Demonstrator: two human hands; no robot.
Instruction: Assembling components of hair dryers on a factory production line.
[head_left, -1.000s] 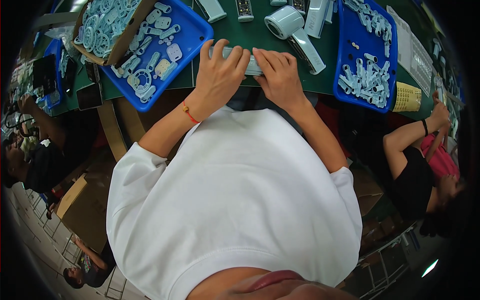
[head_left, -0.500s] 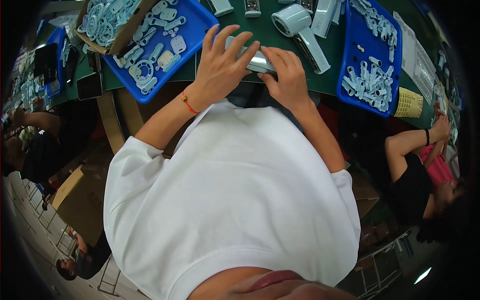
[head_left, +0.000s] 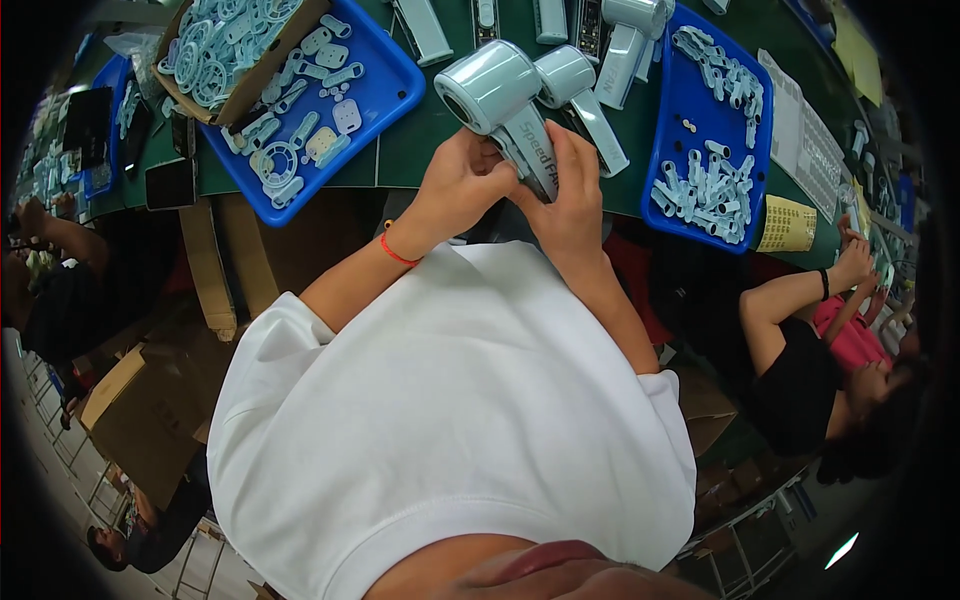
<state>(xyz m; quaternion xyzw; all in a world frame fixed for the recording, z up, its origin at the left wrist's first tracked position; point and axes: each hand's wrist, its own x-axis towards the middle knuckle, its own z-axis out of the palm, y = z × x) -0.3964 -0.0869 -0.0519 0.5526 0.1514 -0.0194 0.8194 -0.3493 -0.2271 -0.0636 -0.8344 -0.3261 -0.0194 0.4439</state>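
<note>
A pale grey-blue handheld fan (head_left: 492, 86) with a round barrel-shaped head is held up at the table's near edge, its head toward the far left and its handle toward me. My left hand (head_left: 455, 188) is closed at the left side of the handle, just under the head. My right hand (head_left: 568, 200) grips the handle from the right, fingers along its far side and thumb at its lower end. The fingertips of my left hand are partly hidden behind the fan. Close behind it on the right lies another handheld fan (head_left: 566, 76).
More fans and handles (head_left: 425, 32) lie along the far side of the green table. At left, a blue tray (head_left: 392, 112) of pale plastic parts bears a cardboard box (head_left: 238, 108). At right stands another blue tray (head_left: 665, 130) with small parts, beside a yellow sheet (head_left: 788, 224). People work on both sides.
My left hand has gone from spread fingers over the pale piece to a closed grip lower down. The fan's round head now shows, pointing away from me. The view has shifted slightly.
</note>
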